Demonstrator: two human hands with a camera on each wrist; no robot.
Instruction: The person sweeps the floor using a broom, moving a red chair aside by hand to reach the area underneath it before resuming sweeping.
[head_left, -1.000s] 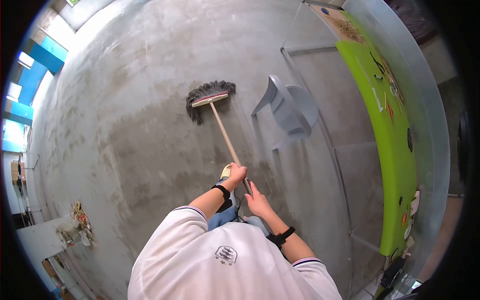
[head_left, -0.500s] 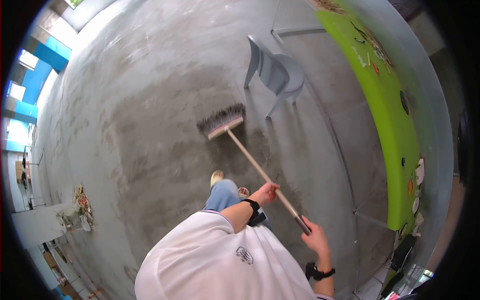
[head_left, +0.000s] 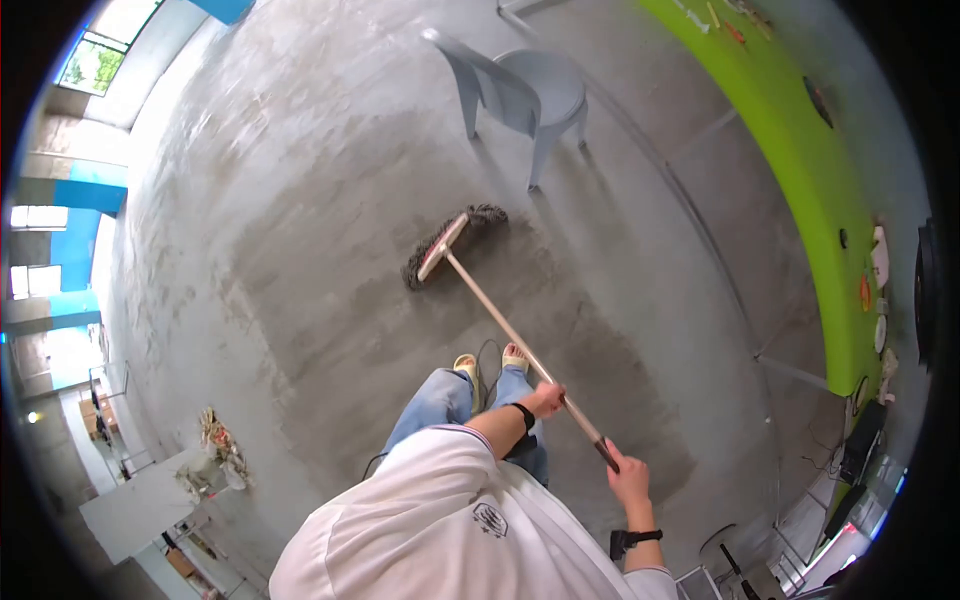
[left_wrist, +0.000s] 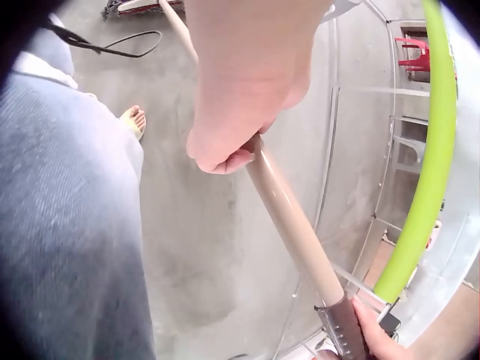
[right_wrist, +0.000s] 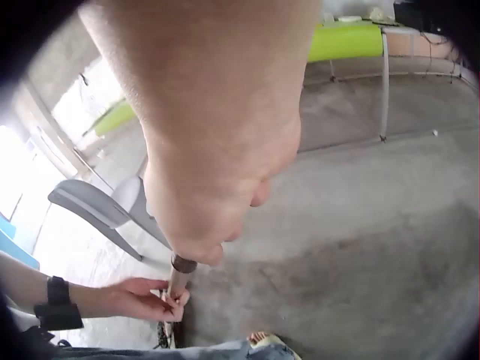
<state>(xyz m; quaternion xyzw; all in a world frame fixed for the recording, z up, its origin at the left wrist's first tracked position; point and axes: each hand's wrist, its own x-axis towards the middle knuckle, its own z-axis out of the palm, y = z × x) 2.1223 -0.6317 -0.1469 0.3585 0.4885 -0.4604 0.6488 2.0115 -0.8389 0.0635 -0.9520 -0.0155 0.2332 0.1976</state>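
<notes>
A mop with a grey string head lies on the concrete floor, its pale pole slanting down toward the person's body. The left hand grips the pole partway along; in the left wrist view that hand has its fingers curled round it. At the dark end grip is the right hand, holding the pole's top. In the right wrist view the right hand covers much of the grip, and the left hand is around the pole beyond it.
A grey plastic chair stands beyond the mop head. Along the right runs a green-topped table with small items and a metal frame beneath. Darker, damp-looking floor surrounds the mop. Sandalled feet are below; a white table is at lower left.
The mop head has swung round and its strings now trail to the right. Both hands have shifted right along with the pole since the oldest frame. The chair appears farther up in view.
</notes>
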